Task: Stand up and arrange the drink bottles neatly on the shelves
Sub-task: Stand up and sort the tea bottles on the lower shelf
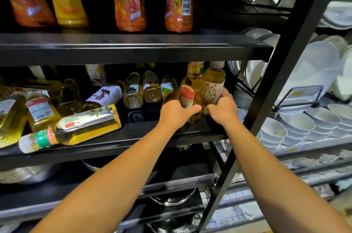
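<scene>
Two tea bottles stand upright at the right end of the middle black shelf (114, 143). My left hand (176, 112) grips the one with the red-and-white label (191, 90). My right hand (223, 108) wraps the one with the flower label (214, 84) beside it. Several more tea bottles lie on their sides to the left; the nearest, with a green neck band (76, 128), points its cap over the shelf's front edge. Three others (133, 91) lie with their bottoms toward me. On the upper shelf (133, 46) orange juice bottles (129, 4) stand upright.
A slanted black frame post (266, 99) runs just right of my right hand. Beyond it are racks of white plates and bowls (314, 72). Metal and glass bowls (26, 173) sit on the shelf below.
</scene>
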A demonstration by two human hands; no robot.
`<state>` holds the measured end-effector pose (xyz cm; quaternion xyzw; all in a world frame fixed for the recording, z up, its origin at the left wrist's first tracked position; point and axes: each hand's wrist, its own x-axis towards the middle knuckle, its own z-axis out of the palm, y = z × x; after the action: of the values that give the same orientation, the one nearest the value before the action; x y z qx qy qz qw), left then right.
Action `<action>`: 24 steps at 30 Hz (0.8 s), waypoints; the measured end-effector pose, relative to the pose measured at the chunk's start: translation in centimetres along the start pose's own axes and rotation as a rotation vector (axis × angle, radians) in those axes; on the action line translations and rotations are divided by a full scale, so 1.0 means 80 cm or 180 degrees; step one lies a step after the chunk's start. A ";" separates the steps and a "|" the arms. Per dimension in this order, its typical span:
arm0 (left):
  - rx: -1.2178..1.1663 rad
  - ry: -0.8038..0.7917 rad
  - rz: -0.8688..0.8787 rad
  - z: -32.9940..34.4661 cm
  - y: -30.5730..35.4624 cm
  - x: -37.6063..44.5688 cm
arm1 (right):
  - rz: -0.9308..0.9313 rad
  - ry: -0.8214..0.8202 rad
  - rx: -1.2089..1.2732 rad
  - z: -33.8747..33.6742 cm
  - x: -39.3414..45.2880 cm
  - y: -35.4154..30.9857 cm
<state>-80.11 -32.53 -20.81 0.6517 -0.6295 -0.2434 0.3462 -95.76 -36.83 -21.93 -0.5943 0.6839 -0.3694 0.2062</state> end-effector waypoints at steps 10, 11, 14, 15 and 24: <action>0.0250 0.0064 -0.0029 0.008 -0.004 0.005 | 0.0235 -0.0705 0.1253 0.008 0.014 0.012; 0.0342 0.0072 -0.0073 0.012 -0.001 0.006 | 0.0205 -0.0559 0.1339 0.003 0.001 0.007; 0.0255 0.0181 0.0008 0.025 0.007 0.010 | -0.0131 -0.0280 0.1347 -0.010 -0.031 0.002; 0.0217 0.0178 0.0044 0.026 0.008 0.011 | -0.0230 -0.0235 0.1272 -0.013 -0.040 0.000; 0.0250 0.0719 0.0228 -0.065 -0.063 -0.031 | -0.1614 0.0325 0.0316 0.030 -0.118 -0.045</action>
<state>-73.17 -29.52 -21.57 0.6651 -0.6183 -0.1310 0.3976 -89.70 -28.41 -22.22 -0.7165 0.5037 -0.4719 0.1012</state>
